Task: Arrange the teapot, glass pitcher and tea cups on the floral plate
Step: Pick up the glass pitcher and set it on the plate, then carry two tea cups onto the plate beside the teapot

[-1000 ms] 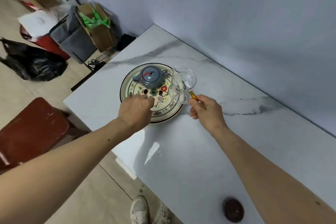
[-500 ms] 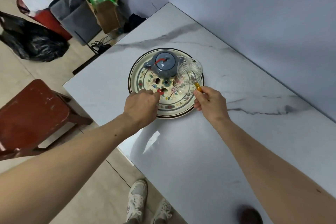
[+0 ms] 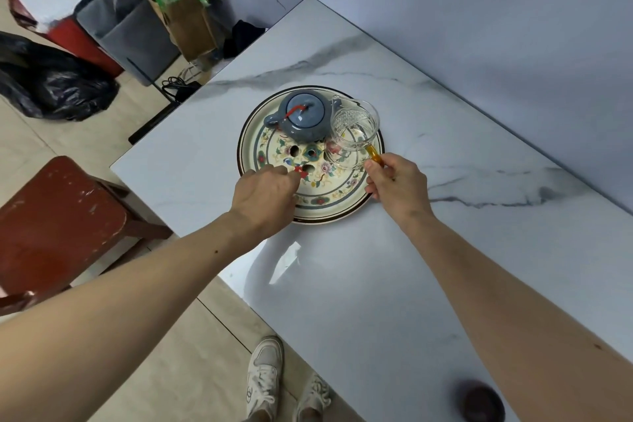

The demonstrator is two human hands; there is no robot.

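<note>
The round floral plate (image 3: 329, 207) lies on the white marble table (image 3: 342, 284). A blue-grey teapot (image 3: 301, 118) with a red cord on its lid stands at the plate's far side. Beside it, on the right part of the plate, is the clear glass pitcher (image 3: 352, 130); my right hand (image 3: 397, 185) grips its amber handle. My left hand (image 3: 265, 197) rests over the plate's near-left rim, fingers curled; whether it holds anything is hidden. A dark brown tea cup (image 3: 482, 402) sits near the table's front edge by my right forearm.
A worn red stool (image 3: 58, 226) stands left of the table. On the floor at the back left are black rubbish bags (image 3: 51, 79), a grey bag and a cardboard box (image 3: 181, 7). The wall runs along the table's right side. My white shoes (image 3: 263, 377) show below.
The pitcher has come lower and further onto the plate beside the teapot. My left hand stays at the plate's near rim. The view shifted slightly.
</note>
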